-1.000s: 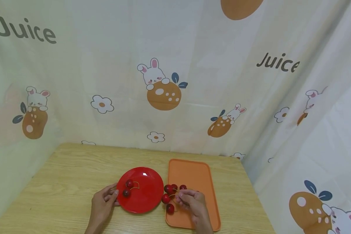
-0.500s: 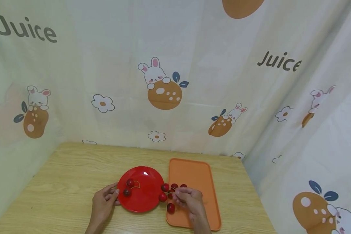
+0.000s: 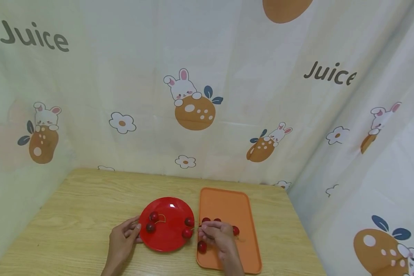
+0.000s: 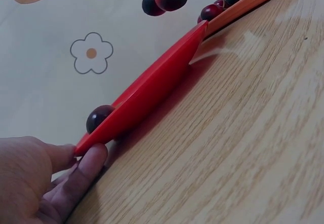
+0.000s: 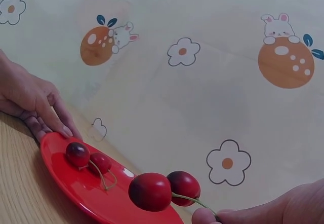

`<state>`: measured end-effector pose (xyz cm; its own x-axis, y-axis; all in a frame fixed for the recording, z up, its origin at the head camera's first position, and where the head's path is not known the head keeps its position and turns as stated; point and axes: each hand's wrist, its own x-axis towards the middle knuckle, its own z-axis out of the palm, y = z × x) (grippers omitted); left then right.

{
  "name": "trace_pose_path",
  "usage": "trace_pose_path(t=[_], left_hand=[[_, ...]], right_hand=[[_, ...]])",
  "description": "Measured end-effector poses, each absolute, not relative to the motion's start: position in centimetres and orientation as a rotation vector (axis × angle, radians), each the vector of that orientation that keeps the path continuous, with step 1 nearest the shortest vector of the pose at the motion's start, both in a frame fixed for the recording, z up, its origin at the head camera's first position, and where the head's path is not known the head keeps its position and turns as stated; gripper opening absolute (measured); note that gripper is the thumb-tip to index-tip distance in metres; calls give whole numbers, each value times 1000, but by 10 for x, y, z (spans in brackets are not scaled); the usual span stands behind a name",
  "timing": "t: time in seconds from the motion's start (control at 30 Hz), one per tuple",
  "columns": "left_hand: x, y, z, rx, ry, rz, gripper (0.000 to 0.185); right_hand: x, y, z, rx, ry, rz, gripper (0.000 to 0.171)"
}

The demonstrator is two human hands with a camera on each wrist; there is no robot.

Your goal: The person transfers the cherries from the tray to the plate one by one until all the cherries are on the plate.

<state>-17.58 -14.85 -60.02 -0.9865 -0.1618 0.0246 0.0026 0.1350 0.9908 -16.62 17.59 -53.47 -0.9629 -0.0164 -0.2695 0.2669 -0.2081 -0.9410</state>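
Head: gripping red plate [image 3: 170, 234] with left hand [image 3: 122, 238]; pinching cherry pair [image 3: 187, 233] by the stems with right hand [image 3: 219, 235], brought left from orange tray [image 3: 224, 203] to over plate's right side. Left wrist: dangling above, so not yet set down. Right wrist: near two resting cherries [image 5: 77, 154].

"Juice" [image 3: 34, 36] (printed twice) on the patterned cloth [image 3: 124, 69].

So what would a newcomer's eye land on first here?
Probably the glossy red plate, its left rim pinched by the left hand. Next, the pair of cherries the right hand holds by the stems above the plate's right edge. Then the orange tray at right, bearing more cherries.
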Motion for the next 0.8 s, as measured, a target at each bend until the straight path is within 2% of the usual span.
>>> trace_pose_path(t=[0.27, 0.57, 0.8], left_hand=[[-175, -148, -599, 194, -2280, -1987, 38], [-176, -147, -599, 163, -2259, -1975, 37], [-175, -147, -598, 161, -2267, -1966, 37]], right_hand=[[-169, 164, -534, 261, 1871, -2283, 26], [-173, 158, -535, 346, 1861, -2273, 21], [-173, 151, -532, 321, 1872, -2283, 26]])
